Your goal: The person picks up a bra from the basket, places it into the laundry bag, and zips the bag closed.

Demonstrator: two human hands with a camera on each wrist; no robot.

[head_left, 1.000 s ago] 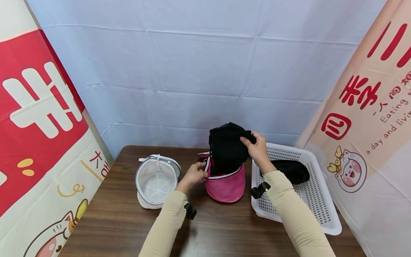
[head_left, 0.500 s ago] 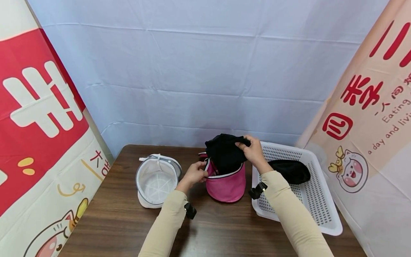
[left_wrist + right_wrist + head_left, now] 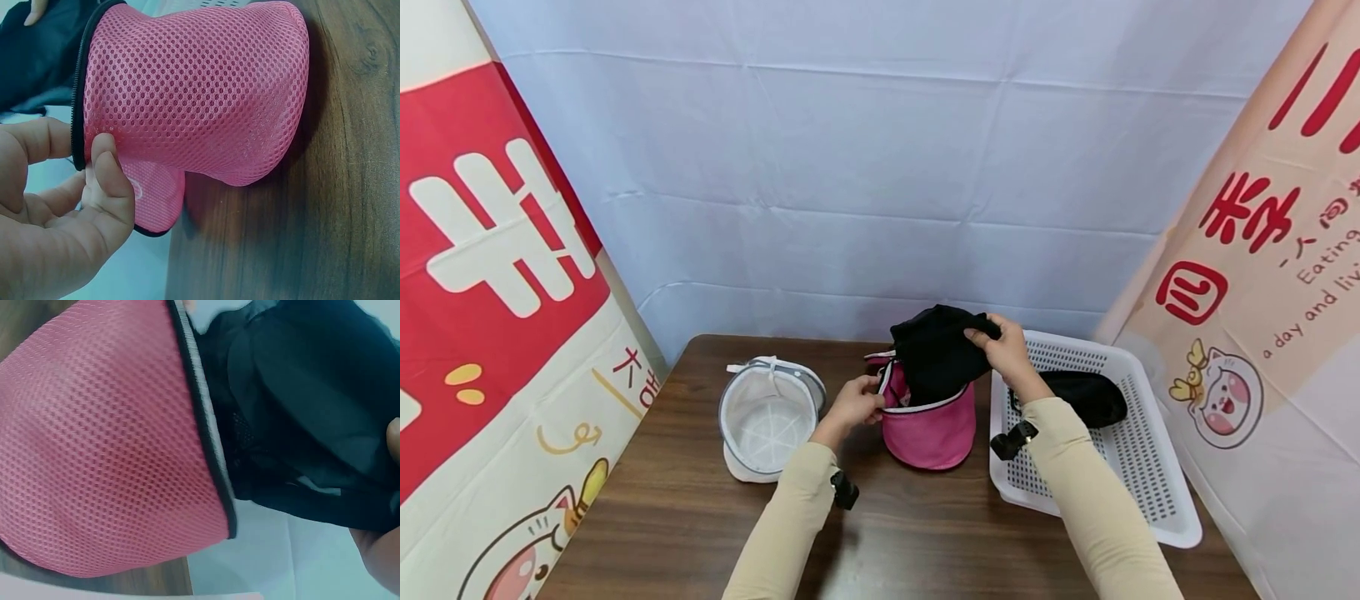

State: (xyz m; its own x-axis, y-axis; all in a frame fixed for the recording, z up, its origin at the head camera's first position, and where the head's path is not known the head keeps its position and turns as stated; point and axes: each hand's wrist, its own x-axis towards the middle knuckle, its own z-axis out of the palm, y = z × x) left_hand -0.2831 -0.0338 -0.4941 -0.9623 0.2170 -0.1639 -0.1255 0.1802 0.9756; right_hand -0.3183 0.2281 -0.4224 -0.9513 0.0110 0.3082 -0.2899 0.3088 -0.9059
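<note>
A pink mesh laundry bag [image 3: 928,433] with a zipped rim stands on the table, its top unzipped and its lid [image 3: 153,194] folded back. My left hand [image 3: 856,402] pinches the rim between thumb and fingers at the left of the opening. My right hand [image 3: 1011,350] pinches the upper right part of a piece of folded black clothing [image 3: 940,354]. The clothing's lower part is inside the bag's mouth, hidden by the front wall; the rest stands above the rim. In the right wrist view the black clothing [image 3: 312,394] shows smooth, rounded folds and a mesh patch.
On the right is a white perforated basket [image 3: 1150,467] with a dark, rounded black item [image 3: 1086,398] inside. To the left stands an open white mesh laundry bag [image 3: 767,425]. Behind the wooden table [image 3: 917,533] hangs a pale cloth backdrop [image 3: 865,183].
The black clothing dips lower toward the bag's mouth, then rises slightly and shifts right with my right hand. My left hand keeps its pinch on the rim.
</note>
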